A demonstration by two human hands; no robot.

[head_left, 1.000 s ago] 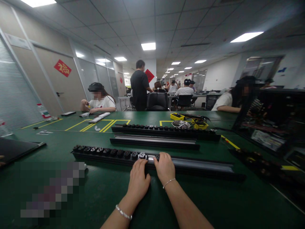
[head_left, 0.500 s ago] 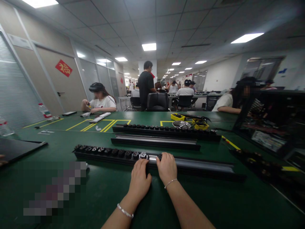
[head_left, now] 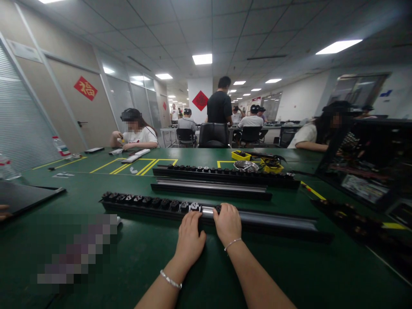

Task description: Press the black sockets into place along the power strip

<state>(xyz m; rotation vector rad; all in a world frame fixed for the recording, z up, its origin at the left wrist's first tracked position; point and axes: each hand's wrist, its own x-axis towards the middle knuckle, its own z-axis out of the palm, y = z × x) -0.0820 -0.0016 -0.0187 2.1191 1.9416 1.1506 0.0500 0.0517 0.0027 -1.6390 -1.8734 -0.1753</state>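
Note:
A long black channel strip [head_left: 273,223] lies across the table in front of me, with a row of black socket-like modules [head_left: 156,201] seated along its left part. My left hand [head_left: 190,238] rests at the channel's near edge by the last module in the row, fingers stretched out and thumb apart. Just to the right, my right hand [head_left: 228,223] pinches a small black module [head_left: 218,209] at the channel. Most of that module is hidden behind the fingers. Between it and the row shows a short stretch of bright metal [head_left: 207,211].
Behind lie a bare channel strip [head_left: 209,189] and another strip filled with modules [head_left: 225,172]. Farther back are yellow bins [head_left: 240,156] and a metal dish [head_left: 246,165]. An open computer case [head_left: 363,167] stands at right. A dark panel [head_left: 25,199] with another person's hand is at left.
My hands keep nearly the same place on the channel. The view has shifted slightly. The standing person in the background has moved to the right.

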